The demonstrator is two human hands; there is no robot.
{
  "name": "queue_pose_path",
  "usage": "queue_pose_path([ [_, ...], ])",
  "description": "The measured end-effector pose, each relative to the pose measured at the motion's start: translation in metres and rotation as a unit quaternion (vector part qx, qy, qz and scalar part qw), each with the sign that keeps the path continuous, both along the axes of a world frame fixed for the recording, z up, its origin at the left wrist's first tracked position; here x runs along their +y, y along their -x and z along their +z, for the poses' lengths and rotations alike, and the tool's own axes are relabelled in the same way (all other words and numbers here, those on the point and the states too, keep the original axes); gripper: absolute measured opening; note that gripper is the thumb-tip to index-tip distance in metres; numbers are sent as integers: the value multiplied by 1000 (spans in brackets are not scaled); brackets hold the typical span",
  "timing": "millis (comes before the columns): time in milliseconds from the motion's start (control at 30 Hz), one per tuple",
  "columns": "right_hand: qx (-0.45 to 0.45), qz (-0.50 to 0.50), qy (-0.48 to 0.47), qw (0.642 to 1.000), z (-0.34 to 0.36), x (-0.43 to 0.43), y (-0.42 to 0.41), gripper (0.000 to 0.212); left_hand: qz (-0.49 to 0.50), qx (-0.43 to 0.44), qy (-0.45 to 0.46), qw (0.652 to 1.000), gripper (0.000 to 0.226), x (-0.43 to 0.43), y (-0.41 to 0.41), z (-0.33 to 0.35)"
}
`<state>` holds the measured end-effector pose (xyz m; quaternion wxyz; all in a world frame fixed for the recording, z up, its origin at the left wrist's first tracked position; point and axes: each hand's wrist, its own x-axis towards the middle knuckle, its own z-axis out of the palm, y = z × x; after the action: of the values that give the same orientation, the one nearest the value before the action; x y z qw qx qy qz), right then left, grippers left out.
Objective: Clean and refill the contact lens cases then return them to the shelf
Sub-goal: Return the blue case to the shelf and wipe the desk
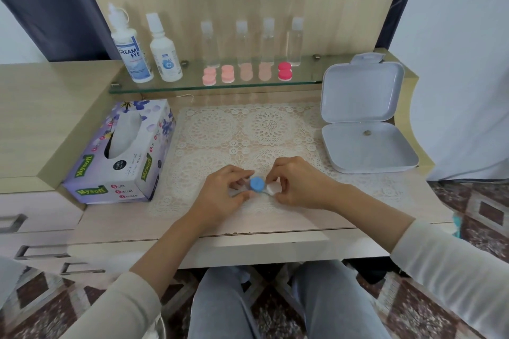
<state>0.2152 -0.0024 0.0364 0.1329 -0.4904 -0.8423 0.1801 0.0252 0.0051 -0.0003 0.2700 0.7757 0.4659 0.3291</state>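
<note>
Both left hand (223,193) and right hand (298,184) fingers tight on blue-capped lens case (257,184), near Mysoft tissues (118,162).

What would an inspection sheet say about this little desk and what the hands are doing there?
Surface: wooden desk covered by a lace mat.
Job's things: lens case with one blue and one white cap, between the hands over the mat; five pink and red cases on the glass shelf; two solution bottles beside them.
Clutter: tissue box, open white box, four clear bottles.
Hands: left hand pinches the blue-capped side; right hand pinches the white cap.
Cables: nothing seen.
Surroundings: drawers at left, patterned floor tiles.
</note>
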Motion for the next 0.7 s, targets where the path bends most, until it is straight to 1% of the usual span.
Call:
queue_pose_path([
  [67, 11, -15, 8, 1000, 6, 3, -2, 21, 32, 17, -20, 999, 36, 7, 2, 4],
  [133, 16, -37, 10, 999, 18, 7, -7, 20, 65, 63, -36, 995, 35, 17, 3, 8],
  [233, 31, -85, 1, 996, 43, 21, -19, 19, 82, 119, -30, 989, 41, 34, 1, 11],
  [300, 46, -124, -20, 991, 62, 36, -28, 17, 79, 139, -20, 987, 44, 45, -2, 13],
  [400, 55, -186, -82, 978, 90, 69, -42, 14, 74, 156, -8, 985, 48, 59, -5, 10],
  [533, 18, -245, -144, 959, 117, 113, -56, 21, 68, 178, -15, 982, 49, 63, -4, -3],
  [633, -25, -277, -143, 950, 125, 137, -62, 22, 73, 159, -34, 984, 47, 61, -3, -9],
  [700, -64, -289, -128, 946, 125, 148, -62, 24, 75, 163, -39, 983, 48, 61, -2, -11],
])
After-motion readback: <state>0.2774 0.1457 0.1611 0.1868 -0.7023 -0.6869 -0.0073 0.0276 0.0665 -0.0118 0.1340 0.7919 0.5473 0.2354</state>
